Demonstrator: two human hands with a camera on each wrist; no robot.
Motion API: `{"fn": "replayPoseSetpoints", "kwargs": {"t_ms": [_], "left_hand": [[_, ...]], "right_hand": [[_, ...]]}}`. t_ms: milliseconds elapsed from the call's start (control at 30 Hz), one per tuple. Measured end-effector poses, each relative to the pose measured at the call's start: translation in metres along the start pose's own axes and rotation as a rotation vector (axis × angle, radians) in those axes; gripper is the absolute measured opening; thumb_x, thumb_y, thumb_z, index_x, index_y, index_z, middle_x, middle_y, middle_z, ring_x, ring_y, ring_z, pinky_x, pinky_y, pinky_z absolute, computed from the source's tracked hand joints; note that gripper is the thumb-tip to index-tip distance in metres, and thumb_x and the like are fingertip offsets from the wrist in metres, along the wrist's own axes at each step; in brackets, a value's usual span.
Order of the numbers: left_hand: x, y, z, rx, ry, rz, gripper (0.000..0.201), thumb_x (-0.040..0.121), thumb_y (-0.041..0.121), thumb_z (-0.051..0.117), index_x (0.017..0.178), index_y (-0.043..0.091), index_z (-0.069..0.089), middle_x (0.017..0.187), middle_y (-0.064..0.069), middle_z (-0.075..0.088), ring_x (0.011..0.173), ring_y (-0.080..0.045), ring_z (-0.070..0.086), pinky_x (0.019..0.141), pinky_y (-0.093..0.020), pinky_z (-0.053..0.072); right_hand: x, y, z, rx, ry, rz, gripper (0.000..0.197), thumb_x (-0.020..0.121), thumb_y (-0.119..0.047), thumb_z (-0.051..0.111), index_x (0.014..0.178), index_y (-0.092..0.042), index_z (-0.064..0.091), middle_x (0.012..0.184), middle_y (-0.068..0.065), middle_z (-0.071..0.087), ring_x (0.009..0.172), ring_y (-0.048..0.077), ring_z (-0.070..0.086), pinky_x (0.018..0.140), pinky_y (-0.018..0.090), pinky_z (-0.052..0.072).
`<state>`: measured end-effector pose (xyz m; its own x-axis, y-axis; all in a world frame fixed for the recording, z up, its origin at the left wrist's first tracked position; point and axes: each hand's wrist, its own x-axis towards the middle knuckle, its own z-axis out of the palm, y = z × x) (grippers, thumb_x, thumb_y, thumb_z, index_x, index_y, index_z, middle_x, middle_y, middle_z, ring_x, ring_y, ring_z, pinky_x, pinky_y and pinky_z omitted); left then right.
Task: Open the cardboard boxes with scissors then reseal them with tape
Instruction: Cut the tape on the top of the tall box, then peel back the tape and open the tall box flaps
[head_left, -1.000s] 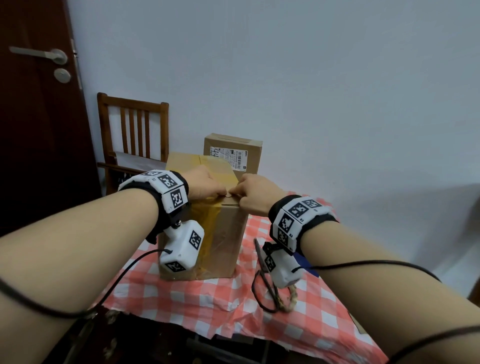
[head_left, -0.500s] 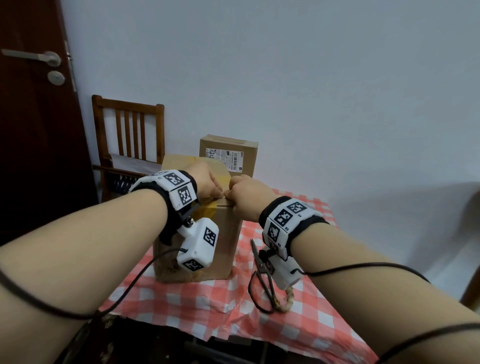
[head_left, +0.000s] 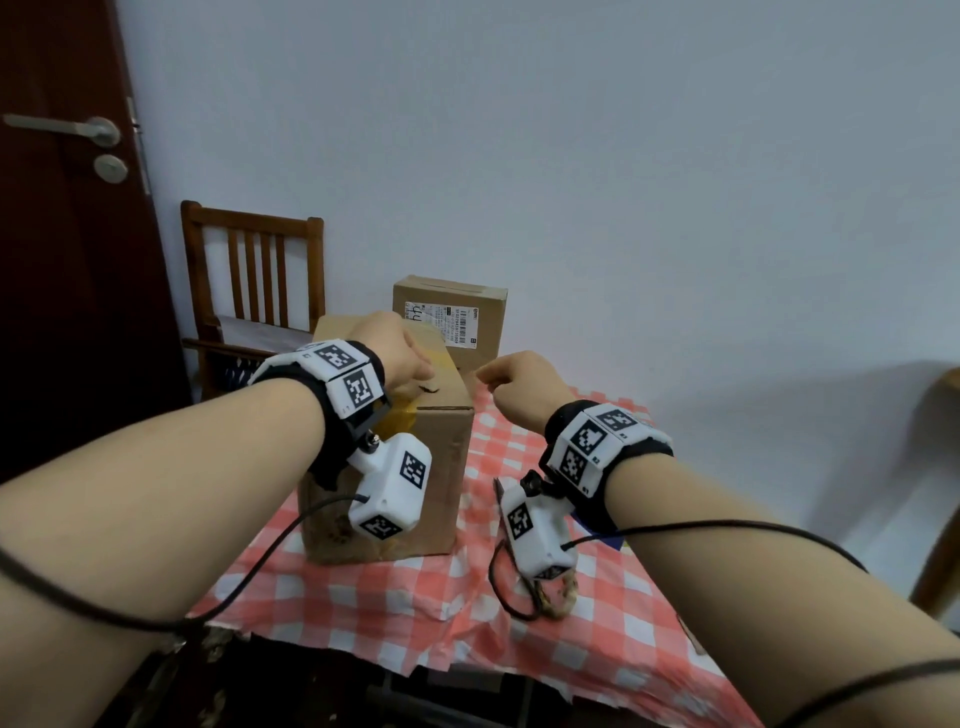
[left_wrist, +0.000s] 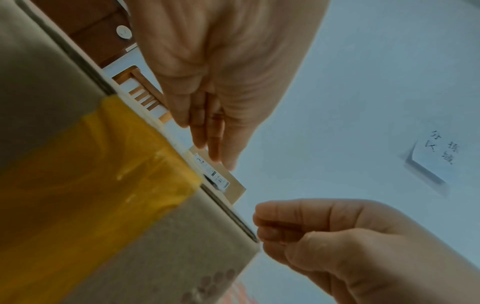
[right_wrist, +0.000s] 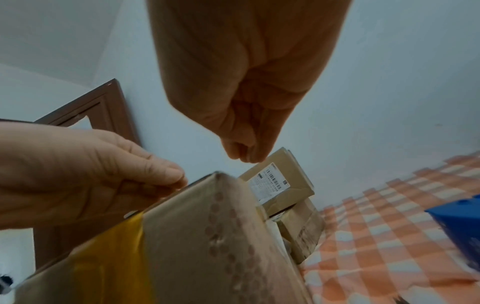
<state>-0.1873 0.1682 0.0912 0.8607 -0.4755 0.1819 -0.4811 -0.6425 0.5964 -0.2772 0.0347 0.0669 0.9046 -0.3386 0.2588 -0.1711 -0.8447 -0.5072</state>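
Note:
A tall cardboard box (head_left: 448, 467) with yellow tape (left_wrist: 91, 164) over its top and front stands on the checked tablecloth (head_left: 597, 649). My left hand (head_left: 395, 348) lies over the box's top; in the left wrist view its fingers (left_wrist: 215, 131) are straight. My right hand (head_left: 519, 384) hovers just off the box's top right corner, curled into a fist (right_wrist: 246, 133) with nothing visible in it. A smaller labelled box (head_left: 452, 317) stands behind. Scissors (head_left: 563, 600) lie on the cloth, partly hidden below my right wrist.
A blue object (right_wrist: 457, 218) lies on the cloth at the right, near the scissors. A wooden chair (head_left: 254, 280) stands behind the table at the left, beside a dark door (head_left: 62, 208). A pale wall rises close behind the boxes.
Both hands were together at the box's top front edge. The right hand has since pulled away to the right, and the left hand now lies over the top.

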Motion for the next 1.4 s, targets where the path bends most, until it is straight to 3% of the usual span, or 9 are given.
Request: {"fn": "replayPoseSetpoints", "kwargs": {"t_ms": [200,367,500,767,933,1067,1133,1233,1400], "left_hand": [[-0.009,0.027,0.016,-0.248,0.019,0.167,0.017,0.081,0.027,0.076,0.078,0.01,0.075,0.094,0.001,0.072,0.09,-0.011,0.063,0.082,-0.029,0.05],[-0.023,0.06,0.057,-0.324,-0.149,0.282,0.031,0.09,0.025,0.065,0.089,-0.005,0.072,0.084,-0.009,0.069,0.074,-0.015,0.06,0.072,-0.029,0.05],[-0.031,0.078,0.086,-0.317,-0.261,0.27,0.035,0.1,0.025,0.049,0.093,0.0,0.072,0.095,-0.011,0.072,0.07,-0.009,0.06,0.063,-0.018,0.046],[-0.026,0.081,0.122,-0.12,-0.343,0.244,0.023,0.092,0.015,0.056,0.083,0.001,0.073,0.084,-0.013,0.067,0.073,-0.021,0.053,0.074,-0.033,0.05],[-0.024,0.076,0.132,-0.062,-0.406,0.206,0.018,0.093,0.012,0.053,0.081,0.008,0.065,0.077,-0.012,0.052,0.07,-0.021,0.043,0.067,-0.031,0.041],[-0.019,0.068,0.135,-0.086,-0.409,0.165,0.016,0.093,0.01,0.053,0.084,0.005,0.064,0.079,-0.015,0.053,0.072,-0.021,0.043,0.065,-0.031,0.039],[-0.018,0.064,0.135,-0.096,-0.413,0.15,0.015,0.093,0.01,0.053,0.084,0.005,0.064,0.08,-0.014,0.052,0.073,-0.021,0.044,0.066,-0.031,0.04],[-0.019,0.059,0.134,-0.109,-0.423,0.131,0.016,0.092,0.009,0.054,0.083,0.004,0.066,0.078,-0.014,0.053,0.073,-0.021,0.047,0.067,-0.031,0.041],[-0.02,0.053,0.133,-0.198,-0.403,0.059,0.019,0.093,0.007,0.051,0.083,0.0,0.065,0.082,-0.018,0.059,0.073,-0.024,0.052,0.07,-0.033,0.047]], "right_hand": [[-0.016,0.041,-0.023,-0.017,0.073,0.172,0.038,0.086,0.003,0.044,0.116,-0.003,0.067,0.122,0.011,0.065,0.114,0.024,0.059,0.096,0.029,0.046],[-0.037,0.09,-0.03,-0.119,0.022,0.33,0.03,0.085,0.001,0.047,0.103,0.004,0.07,0.111,0.018,0.069,0.105,0.031,0.063,0.092,0.039,0.051],[-0.05,0.127,-0.024,-0.216,-0.073,0.411,0.029,0.087,0.001,0.048,0.104,0.0,0.071,0.109,0.016,0.068,0.098,0.028,0.063,0.083,0.035,0.052],[-0.056,0.163,0.001,-0.382,-0.261,0.416,0.026,0.097,-0.013,0.044,0.116,-0.003,0.059,0.115,0.015,0.061,0.103,0.03,0.057,0.075,0.029,0.04],[-0.04,0.174,0.025,-0.422,-0.372,0.433,0.028,0.099,-0.021,0.045,0.109,0.0,0.059,0.101,0.015,0.062,0.092,0.03,0.057,0.08,0.036,0.044],[-0.029,0.176,0.035,-0.462,-0.387,0.47,0.027,0.099,-0.025,0.047,0.079,-0.007,0.048,0.068,0.002,0.042,0.083,0.023,0.048,0.073,0.031,0.038],[-0.028,0.174,0.036,-0.476,-0.409,0.489,0.022,0.099,-0.024,0.046,0.092,-0.005,0.054,0.078,0.005,0.051,0.088,0.024,0.05,0.078,0.033,0.041],[-0.03,0.179,0.034,-0.445,-0.344,0.513,0.026,0.096,-0.012,0.049,0.117,0.0,0.057,0.115,0.013,0.061,0.107,0.03,0.059,0.088,0.034,0.045],[-0.04,0.176,0.015,-0.136,-0.074,0.577,0.012,0.09,-0.005,0.046,0.093,0.002,0.056,0.091,0.017,0.054,0.075,0.028,0.051,0.063,0.029,0.038]]}}
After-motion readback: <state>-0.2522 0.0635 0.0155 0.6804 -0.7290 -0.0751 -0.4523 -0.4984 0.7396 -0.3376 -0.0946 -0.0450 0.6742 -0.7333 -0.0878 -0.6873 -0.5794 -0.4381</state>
